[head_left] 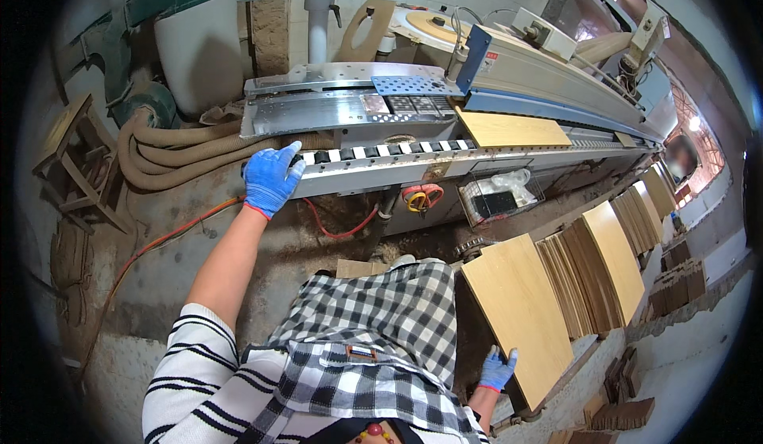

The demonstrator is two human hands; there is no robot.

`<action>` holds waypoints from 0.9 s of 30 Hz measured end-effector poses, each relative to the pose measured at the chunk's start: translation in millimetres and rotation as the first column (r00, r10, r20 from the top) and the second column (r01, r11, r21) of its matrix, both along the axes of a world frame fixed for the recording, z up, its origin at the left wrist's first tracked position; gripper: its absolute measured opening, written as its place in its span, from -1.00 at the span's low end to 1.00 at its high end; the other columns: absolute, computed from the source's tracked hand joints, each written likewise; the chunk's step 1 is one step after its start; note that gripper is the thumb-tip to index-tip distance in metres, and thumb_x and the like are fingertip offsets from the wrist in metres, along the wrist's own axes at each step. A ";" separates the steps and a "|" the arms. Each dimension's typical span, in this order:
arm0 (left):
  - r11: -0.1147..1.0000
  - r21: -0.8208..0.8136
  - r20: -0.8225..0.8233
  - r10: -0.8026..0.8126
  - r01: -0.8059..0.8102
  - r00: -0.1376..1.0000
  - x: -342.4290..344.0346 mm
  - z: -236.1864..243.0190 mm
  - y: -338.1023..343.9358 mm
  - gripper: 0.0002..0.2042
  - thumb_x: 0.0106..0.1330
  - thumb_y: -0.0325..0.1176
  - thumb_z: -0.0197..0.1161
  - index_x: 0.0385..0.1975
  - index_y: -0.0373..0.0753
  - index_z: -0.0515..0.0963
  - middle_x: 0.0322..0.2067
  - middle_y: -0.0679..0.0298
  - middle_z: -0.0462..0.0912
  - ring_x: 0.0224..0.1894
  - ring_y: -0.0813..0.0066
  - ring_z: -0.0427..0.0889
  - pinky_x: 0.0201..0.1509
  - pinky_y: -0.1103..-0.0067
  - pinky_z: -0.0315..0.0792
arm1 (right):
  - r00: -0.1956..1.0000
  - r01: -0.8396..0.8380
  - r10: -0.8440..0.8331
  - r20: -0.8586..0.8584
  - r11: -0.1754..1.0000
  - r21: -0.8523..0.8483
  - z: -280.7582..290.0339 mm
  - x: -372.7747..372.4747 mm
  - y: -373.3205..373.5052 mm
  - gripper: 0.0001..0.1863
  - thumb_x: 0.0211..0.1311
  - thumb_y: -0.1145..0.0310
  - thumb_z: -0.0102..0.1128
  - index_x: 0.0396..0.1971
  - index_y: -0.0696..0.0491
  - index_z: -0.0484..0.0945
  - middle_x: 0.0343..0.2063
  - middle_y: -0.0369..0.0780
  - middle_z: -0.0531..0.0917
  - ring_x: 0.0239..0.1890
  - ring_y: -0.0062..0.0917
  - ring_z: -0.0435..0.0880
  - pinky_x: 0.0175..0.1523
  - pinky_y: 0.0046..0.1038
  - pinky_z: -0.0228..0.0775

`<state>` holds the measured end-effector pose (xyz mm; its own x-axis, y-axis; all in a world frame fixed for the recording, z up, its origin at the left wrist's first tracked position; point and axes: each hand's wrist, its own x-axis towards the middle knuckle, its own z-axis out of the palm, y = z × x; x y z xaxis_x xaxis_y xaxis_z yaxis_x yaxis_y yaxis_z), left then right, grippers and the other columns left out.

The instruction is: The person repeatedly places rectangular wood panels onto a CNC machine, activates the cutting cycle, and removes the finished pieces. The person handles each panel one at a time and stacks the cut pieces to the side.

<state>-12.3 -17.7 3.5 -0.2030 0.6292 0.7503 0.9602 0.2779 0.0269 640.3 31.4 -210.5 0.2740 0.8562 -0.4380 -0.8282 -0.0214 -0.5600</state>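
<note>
Straddling two stations looks like the step in hand, perhaps a moment between one piece and the next. From the left, a rough wooden stool [65, 132] and thick, ribbed tan hoses [191, 135] show between nine and ten o'clock. Nearer the centre in that same direction, the left hand [272, 180], in a blue glove, lies over the end of a straight metal rail [366, 171] topped with black and white blocks [369, 152]; whether its fingers squeeze the rail I can't say. A soft black-and-white checked apron [373, 301] spreads at six. Toward five, well apart from the left, the right hand [498, 368] is at the edge of the near board [520, 313]; it seems to touch, though its grip isn't clear. A flat, smooth, yellowish board [513, 128] lies at two o'clock along the beige machine [544, 66]. The near board, broad, pale and four-cornered, with a wood-like face, fronts a row of thin, brown-edged panels [574, 281] around four. The next move probably calls for a secure pinch on that near edge, sparing the smooth face and corners from knocks.
</note>
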 end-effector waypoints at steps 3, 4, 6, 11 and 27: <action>0.998 -0.018 0.014 -0.053 0.053 0.999 -0.9 3.9 -3.2 -0.60 0.19 -0.14 0.23 0.01 -0.12 0.52 -0.31 0.18 0.62 -0.27 0.22 0.56 -0.07 0.35 0.41 | 0.995 -0.085 0.084 0.055 0.996 0.031 12.5 8.5 -9.8 -0.61 0.08 0.21 0.36 -0.14 0.08 0.54 -0.21 -0.21 0.65 -0.21 -0.37 0.56 -0.01 -0.25 0.46; 0.997 -0.019 0.021 -0.075 0.075 0.997 -0.4 3.5 -3.9 -0.60 0.19 -0.15 0.23 0.03 -0.11 0.51 -0.29 0.15 0.62 -0.23 0.20 0.57 -0.01 0.34 0.41 | 0.993 -0.099 0.097 0.064 0.995 0.032 20.5 8.0 -15.2 -0.64 0.08 0.21 0.36 -0.17 0.07 0.54 -0.25 -0.21 0.66 -0.26 -0.38 0.57 -0.04 -0.25 0.47; 0.995 -0.030 0.016 -0.095 0.095 0.995 -3.8 0.7 -4.2 -0.57 0.19 -0.11 0.23 0.04 -0.13 0.49 -0.19 0.19 0.62 -0.15 0.20 0.55 0.06 0.33 0.36 | 0.979 -0.182 0.174 0.103 0.980 0.077 35.8 2.3 -24.3 -0.68 0.10 0.20 0.34 -0.21 0.02 0.54 -0.34 -0.23 0.67 -0.43 -0.46 0.56 -0.15 -0.28 0.49; 0.984 -0.127 0.110 -0.113 0.126 0.988 2.4 7.8 -16.4 -0.42 0.20 -0.01 0.22 0.18 -0.15 0.37 0.05 0.17 0.52 0.11 0.19 0.45 0.30 0.29 0.18 | 0.921 -0.357 0.318 0.224 0.919 0.166 88.3 -58.2 -20.0 -0.69 0.14 0.21 0.26 -0.14 0.00 0.51 -0.38 -0.30 0.65 -0.50 -0.55 0.55 -0.27 -0.36 0.47; 0.983 -0.158 0.076 -0.087 0.098 0.993 40.1 13.2 -117.4 -0.42 0.09 0.04 0.32 0.04 -0.22 0.48 0.09 0.03 0.45 0.22 -0.02 0.32 0.35 0.20 0.13 | 0.330 -0.927 0.917 0.225 0.270 0.262 198.5 -371.1 70.6 -0.75 0.27 0.28 0.19 -0.13 0.06 0.49 -0.26 -0.26 0.62 -0.36 -0.49 0.63 -0.07 -0.26 0.56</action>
<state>27.8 -135.0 16.7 -0.1859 0.7592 0.6238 0.9794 0.1941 0.0556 269.1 102.0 -12.1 -0.7815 0.6112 -0.1250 -0.3542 -0.5996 -0.7177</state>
